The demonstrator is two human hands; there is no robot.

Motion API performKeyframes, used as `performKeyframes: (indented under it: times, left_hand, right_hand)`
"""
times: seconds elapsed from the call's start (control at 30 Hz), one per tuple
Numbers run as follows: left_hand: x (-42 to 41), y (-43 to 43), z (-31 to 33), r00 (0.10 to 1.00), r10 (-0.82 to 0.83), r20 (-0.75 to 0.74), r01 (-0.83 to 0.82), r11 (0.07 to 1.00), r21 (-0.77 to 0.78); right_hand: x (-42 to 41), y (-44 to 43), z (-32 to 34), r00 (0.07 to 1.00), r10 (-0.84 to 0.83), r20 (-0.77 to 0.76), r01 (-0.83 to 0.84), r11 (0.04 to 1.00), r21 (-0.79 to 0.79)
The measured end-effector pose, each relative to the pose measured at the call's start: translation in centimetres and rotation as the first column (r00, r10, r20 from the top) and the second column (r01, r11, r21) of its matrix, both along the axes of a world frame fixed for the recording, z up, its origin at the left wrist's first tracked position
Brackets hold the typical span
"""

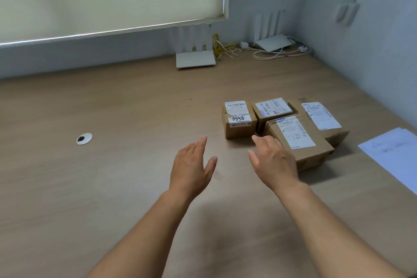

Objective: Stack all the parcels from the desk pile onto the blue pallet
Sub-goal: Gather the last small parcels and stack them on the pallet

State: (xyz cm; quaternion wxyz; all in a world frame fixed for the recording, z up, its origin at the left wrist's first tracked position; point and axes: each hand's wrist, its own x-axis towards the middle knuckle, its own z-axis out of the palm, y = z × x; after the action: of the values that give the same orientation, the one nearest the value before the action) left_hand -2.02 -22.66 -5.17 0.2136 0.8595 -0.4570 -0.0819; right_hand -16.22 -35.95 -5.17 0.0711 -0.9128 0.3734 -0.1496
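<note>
Several brown cardboard parcels with white labels lie grouped on the wooden desk [112, 187] at the right. The small leftmost parcel [239, 119] is marked "0056". A flat parcel [274, 109] lies behind, another [322, 117] at the far right. The nearest parcel [300, 140] rests partly on the others. My left hand [191, 165] hovers with straight fingers just left of and nearer than the pile, holding nothing. My right hand [274, 159] is held flat, fingers straight, at the near left corner of the nearest parcel. No blue pallet is in view.
Two white routers [195, 57] [272, 43] with cables stand at the desk's back edge by the wall. A round cable grommet [84, 138] sits at the left. White paper sheets [392, 153] lie at the right edge. A roller blind hangs above.
</note>
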Motion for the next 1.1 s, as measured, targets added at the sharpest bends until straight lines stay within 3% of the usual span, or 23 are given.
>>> performKeyframes:
  times: [0.4,0.77,0.87,0.97,1.1]
  left_hand:
    - [5.6,-13.1,-2.2,0.960,0.023,-0.279,0.002,0.996,0.091]
    - [8.4,-18.6,-5.2,0.825,0.117,-0.552,-0.055,0.990,0.126]
    - [8.2,-17.6,-5.5,0.735,0.158,-0.659,-0.135,0.987,0.085]
    - [8.0,-16.9,-5.6,0.691,0.152,-0.707,-0.156,0.986,0.060]
    - [7.3,-16.2,-5.6,0.671,0.126,-0.731,-0.153,0.988,0.029]
  right_hand:
    - [6.6,-11.1,-2.5,0.979,-0.148,-0.138,0.173,0.967,0.188]
    - [11.7,-14.6,-4.3,0.948,-0.197,-0.249,0.262,0.928,0.263]
    - [11.5,-14.5,-5.0,0.956,-0.245,-0.164,0.291,0.869,0.401]
    - [11.6,-14.1,-4.9,0.940,-0.330,-0.084,0.310,0.730,0.609]
    - [10.8,-12.6,-4.5,0.951,-0.305,-0.053,0.258,0.684,0.682]
